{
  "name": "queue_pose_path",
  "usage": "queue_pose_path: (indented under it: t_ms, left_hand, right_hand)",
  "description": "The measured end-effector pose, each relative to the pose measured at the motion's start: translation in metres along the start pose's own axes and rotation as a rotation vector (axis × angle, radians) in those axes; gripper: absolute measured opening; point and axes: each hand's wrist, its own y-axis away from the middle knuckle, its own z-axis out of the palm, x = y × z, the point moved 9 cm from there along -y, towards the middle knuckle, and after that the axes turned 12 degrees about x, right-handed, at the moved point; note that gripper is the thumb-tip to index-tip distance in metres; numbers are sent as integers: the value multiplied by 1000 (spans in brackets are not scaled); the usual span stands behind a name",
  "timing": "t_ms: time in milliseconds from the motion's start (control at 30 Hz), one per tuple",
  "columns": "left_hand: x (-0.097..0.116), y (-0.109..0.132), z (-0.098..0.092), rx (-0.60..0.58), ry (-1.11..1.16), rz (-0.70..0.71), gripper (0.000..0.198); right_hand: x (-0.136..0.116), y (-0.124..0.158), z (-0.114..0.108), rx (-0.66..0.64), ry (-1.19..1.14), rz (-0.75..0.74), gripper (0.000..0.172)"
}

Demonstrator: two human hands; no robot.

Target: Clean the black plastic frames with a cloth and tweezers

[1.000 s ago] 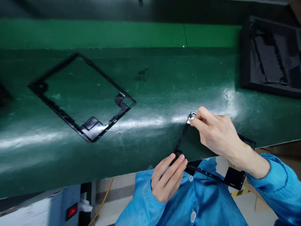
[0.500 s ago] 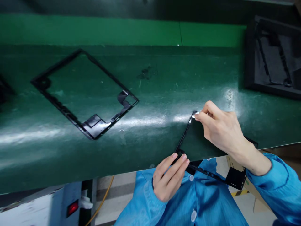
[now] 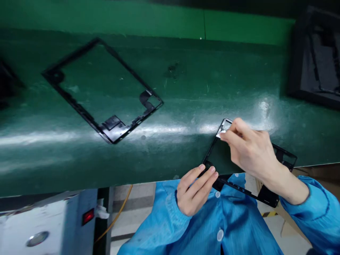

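A thin black rectangular frame (image 3: 239, 188) lies partly on the green bench and juts past its front edge toward my blue coat. My left hand (image 3: 197, 189) grips the frame's left corner, fingers laid over the top and thumb hidden. In a pinch, my right hand (image 3: 249, 154) holds a small white wipe (image 3: 221, 134) against the inner side of the frame near its far corner. My right hand and wrist hide part of the frame's far side. A second black frame (image 3: 79, 110) of similar shape rests on the bench to the left, touched by neither hand.
At the right back stands a black foam tray (image 3: 300, 79) with another black frame inside. The green bench (image 3: 170, 156) has a dark smudge and bright reflections. A dark object sits at the left edge. Below the bench are a grey box (image 3: 75, 226) with a red switch and a yellow cable (image 3: 117, 216).
My right hand with the wipe has shifted slightly along the frame's side, away from the far corner. The whole view has moved a little, and the frame's far side shows more.
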Motion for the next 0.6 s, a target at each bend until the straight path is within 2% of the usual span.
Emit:
queue_pose_path:
  t_ms: [100, 267, 400, 600]
  left_hand:
    - [0, 1, 0, -2, 13, 1, 27]
    - [1, 3, 1, 2, 34, 3, 28]
    - [1, 1, 1, 5, 39, -4, 26]
    - [1, 4, 1, -15, 37, -4, 35]
  right_hand:
    - [-10, 1, -1, -14, -55, -68, 30]
    - [-5, -1, -4, 27, 31, -28, 30]
    - [-22, 3, -1, -27, -47, -110, 32]
    - [-29, 5, -5, 2, -50, -81, 32]
